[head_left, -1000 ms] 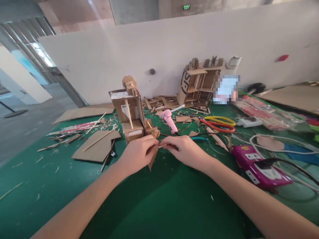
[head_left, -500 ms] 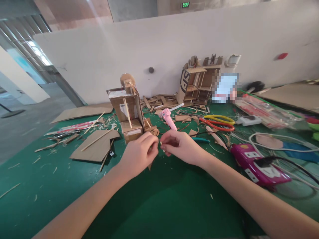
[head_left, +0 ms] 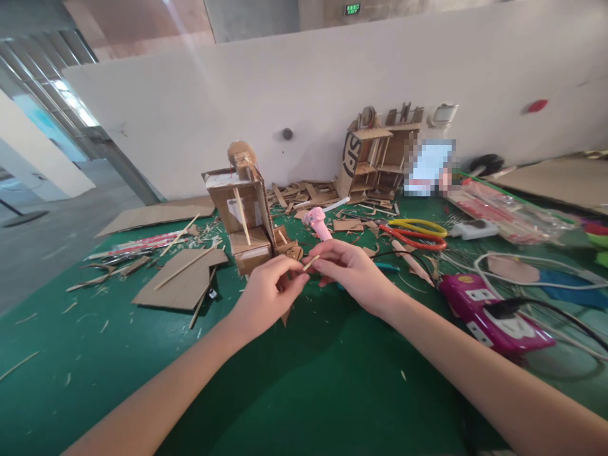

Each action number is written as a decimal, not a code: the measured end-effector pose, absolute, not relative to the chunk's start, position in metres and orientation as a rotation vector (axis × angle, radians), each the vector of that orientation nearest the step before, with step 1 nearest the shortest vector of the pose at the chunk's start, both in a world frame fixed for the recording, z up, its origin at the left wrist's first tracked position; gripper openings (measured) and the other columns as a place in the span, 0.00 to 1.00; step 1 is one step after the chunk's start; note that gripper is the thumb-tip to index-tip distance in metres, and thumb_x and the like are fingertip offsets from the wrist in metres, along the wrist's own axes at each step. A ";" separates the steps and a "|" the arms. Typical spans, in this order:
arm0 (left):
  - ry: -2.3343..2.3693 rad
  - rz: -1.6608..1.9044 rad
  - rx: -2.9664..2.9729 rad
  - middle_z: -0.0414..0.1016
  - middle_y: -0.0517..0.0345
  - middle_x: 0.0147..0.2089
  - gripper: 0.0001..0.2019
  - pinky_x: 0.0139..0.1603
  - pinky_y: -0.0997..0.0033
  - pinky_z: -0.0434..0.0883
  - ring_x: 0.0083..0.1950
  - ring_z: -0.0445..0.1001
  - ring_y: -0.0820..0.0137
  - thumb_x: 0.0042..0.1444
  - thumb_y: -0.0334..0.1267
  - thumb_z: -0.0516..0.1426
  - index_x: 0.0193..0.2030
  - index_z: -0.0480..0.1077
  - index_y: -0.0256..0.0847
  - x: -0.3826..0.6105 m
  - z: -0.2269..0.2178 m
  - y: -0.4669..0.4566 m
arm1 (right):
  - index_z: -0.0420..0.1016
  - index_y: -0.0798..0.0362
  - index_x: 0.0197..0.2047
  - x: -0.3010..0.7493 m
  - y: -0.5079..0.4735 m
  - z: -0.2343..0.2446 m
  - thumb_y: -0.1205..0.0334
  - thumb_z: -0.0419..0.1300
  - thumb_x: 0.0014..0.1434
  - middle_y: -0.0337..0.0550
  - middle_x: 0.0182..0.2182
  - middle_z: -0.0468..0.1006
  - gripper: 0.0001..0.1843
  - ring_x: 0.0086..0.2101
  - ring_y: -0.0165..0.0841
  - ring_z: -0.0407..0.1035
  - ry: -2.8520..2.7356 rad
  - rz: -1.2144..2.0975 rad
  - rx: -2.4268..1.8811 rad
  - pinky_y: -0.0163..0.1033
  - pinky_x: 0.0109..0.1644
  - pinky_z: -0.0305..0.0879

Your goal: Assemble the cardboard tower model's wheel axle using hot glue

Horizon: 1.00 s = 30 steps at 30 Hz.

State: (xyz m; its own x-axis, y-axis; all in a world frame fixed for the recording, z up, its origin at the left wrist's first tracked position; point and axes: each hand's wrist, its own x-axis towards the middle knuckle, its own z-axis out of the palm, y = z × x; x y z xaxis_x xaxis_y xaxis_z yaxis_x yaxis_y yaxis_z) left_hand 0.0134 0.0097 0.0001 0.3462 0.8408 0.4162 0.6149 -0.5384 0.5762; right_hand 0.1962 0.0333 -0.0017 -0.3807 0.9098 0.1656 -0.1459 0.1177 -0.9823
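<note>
My left hand (head_left: 266, 294) and my right hand (head_left: 349, 271) meet above the green table (head_left: 294, 386). The left hand pinches a small brown cardboard piece (head_left: 285, 314), whose tip pokes out below the fingers. Between thumb and fingers the right hand holds a short thin wooden stick (head_left: 311, 262), one end close to the left fingertips. Just behind the hands stands a cardboard model tower (head_left: 242, 212) with a stick leaning on its front. A pink glue gun (head_left: 317, 223) lies right behind my right hand.
Flat cardboard sheets (head_left: 183, 285) and loose sticks lie to the left. Yellow and orange scissors (head_left: 415, 233), a purple power strip (head_left: 494, 313) with cables and a second cardboard model (head_left: 377, 161) by the white wall are at right. Scraps litter the back.
My right hand drew away from the left, then rose slightly with the stick now angled up. The left hand dropped a little with the cardboard piece.
</note>
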 end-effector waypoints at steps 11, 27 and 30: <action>1.196 0.977 2.337 0.71 0.59 0.30 0.08 0.28 0.75 0.62 0.28 0.65 0.75 0.59 0.31 0.52 0.35 0.73 0.39 0.009 0.001 0.010 | 0.73 0.52 0.38 0.198 0.037 -0.008 0.62 0.60 0.57 0.41 0.33 0.77 0.06 0.35 0.31 0.73 -1.645 1.335 -0.857 0.34 0.31 0.70; 1.286 1.089 2.337 0.67 0.61 0.26 0.12 0.27 0.76 0.62 0.26 0.64 0.75 0.63 0.35 0.48 0.30 0.68 0.38 0.007 0.007 0.009 | 0.71 0.53 0.36 0.199 0.033 -0.004 0.62 0.56 0.59 0.38 0.29 0.74 0.04 0.27 0.27 0.69 -1.875 1.287 -0.943 0.34 0.32 0.70; 1.336 1.063 2.409 0.69 0.60 0.28 0.14 0.27 0.75 0.63 0.25 0.65 0.76 0.64 0.41 0.49 0.30 0.68 0.38 0.005 0.005 0.008 | 0.68 0.52 0.33 0.200 0.032 -0.002 0.64 0.52 0.62 0.37 0.26 0.71 0.07 0.23 0.26 0.68 -2.062 1.143 -1.081 0.30 0.23 0.65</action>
State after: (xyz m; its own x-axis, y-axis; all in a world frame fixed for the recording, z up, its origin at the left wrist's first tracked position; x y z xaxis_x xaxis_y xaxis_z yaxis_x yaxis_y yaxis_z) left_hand 0.0053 0.0079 0.0054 0.3374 0.7991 0.4977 0.6641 -0.5767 0.4758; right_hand 0.2004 0.0322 -0.0025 -0.5320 0.8435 0.0737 0.3845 0.3183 -0.8665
